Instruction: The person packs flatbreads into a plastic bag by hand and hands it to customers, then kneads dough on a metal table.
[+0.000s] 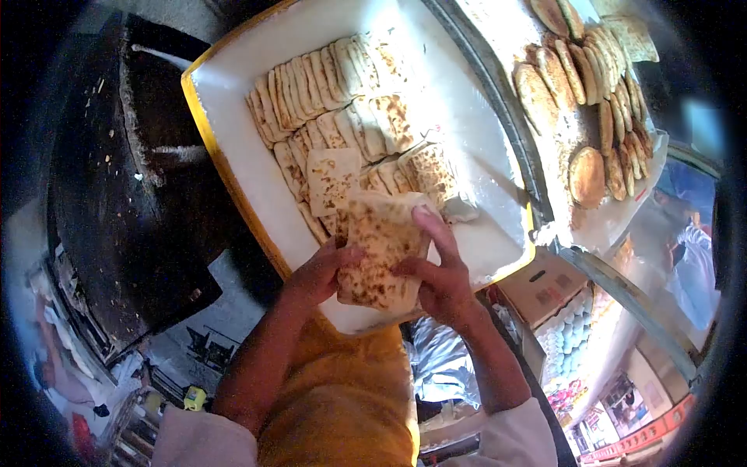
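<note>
Between my two hands is a square, browned flatbread (381, 261), held over the near end of a white box lined with yellow cloth (233, 167). My left hand (320, 272) grips its left edge, thumb on the face. On the right edge, my right hand (442, 268) clasps it with thumb in front and fingers curled over the side. Whether one piece or a small stack is held I cannot tell. Rows of similar flatbreads (319, 82) stand on edge in the box, and one loose flatbread (333, 179) lies flat on top, just beyond my hands.
Right of the box, round browned breads (587, 177) lie in rows on a pale surface. A dark, crumb-strewn griddle-like surface (101, 210) is at the left. Below right are a cardboard box (541, 288) and stacked egg trays (566, 342). A metal bar (630, 288) runs across the lower right.
</note>
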A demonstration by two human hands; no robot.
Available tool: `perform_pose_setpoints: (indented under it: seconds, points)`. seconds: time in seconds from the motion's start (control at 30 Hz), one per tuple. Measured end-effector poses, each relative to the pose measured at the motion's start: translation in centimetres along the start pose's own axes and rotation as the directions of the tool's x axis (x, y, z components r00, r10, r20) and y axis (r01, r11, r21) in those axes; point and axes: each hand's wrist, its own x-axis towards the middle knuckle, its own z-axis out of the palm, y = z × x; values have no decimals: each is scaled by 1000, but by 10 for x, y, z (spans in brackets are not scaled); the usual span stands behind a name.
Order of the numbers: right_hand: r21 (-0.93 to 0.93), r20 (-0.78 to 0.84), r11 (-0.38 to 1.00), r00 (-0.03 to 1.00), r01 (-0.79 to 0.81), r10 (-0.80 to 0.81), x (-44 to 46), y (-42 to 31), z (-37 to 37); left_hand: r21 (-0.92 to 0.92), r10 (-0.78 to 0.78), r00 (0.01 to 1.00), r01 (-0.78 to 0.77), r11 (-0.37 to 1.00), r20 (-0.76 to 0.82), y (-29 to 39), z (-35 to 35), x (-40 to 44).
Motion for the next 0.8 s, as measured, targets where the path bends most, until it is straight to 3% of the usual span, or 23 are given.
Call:
perform_pose_setpoints:
  seconds: [0.03,0.07,0.1,0.13,0.17,0.2,0.23,0.27,0.3,0.33,0.4,0.43,0.53,0.57,0.63,0.67,0.7,0.77,0.8]
  points:
    - [-45,28,999,999,19,-18,-3,-6,-3,3,1,1000,-1,1000,4,0,3,-2]
    - [52,-126,996,989,-78,84,-14,-9,1,10,7,1000,-7,1000,-13,-1,5,-7]
    - [49,-134,996,988,-69,75,-22,-16,-1,20,17,999,-16,1000,-28,0,8,-13]
    - [469,-198,840,894,-273,401,-27,-24,-5,31,23,999,-22,999,-23,2,14,-18]
    - [806,-106,484,722,-340,683,-31,-31,-10,100,69,996,-64,993,-52,1,21,-26]
    - [781,106,288,573,-553,813,-36,-24,1,172,116,991,-102,980,-73,0,29,-32]
    - [768,188,263,598,-584,779,-40,-30,6,189,114,992,-102,977,-57,0,30,-37]
    - [750,268,242,618,-615,739,-44,-36,11,317,53,996,-27,948,-74,-3,27,-42]
    - [833,276,211,715,-511,642,-54,-41,14,438,2,995,44,898,-103,1,37,-46]
    - [840,265,218,726,-497,635,-57,-45,15,453,9,995,37,891,-98,4,51,-52]
    - [707,93,522,794,-478,601,-48,-63,14,318,70,988,-22,948,-140,18,102,-67]
    - [717,72,529,803,-454,591,-45,-72,7,281,91,984,-45,959,-151,22,119,-71]
    - [767,-73,547,801,-336,594,-39,-101,-18,407,209,974,-155,900,-90,20,144,-68]
    - [836,-107,498,823,-229,558,-38,-112,-28,576,300,954,-255,777,19,23,155,-67]
    - [914,-93,375,817,-158,569,-62,-110,-34,716,366,915,-372,591,173,41,180,-75]
    - [947,-157,318,800,-44,578,-76,-105,-31,818,311,917,-372,439,250,59,193,-88]
    - [979,-165,192,796,62,582,-70,-136,-54,848,289,911,-389,359,295,74,207,-96]
    - [994,-108,43,788,104,607,-93,-155,-75,891,300,897,-397,221,326,113,231,-104]
    - [979,-194,76,764,187,615,-95,-172,-84,914,314,888,-388,122,336,133,240,-108]
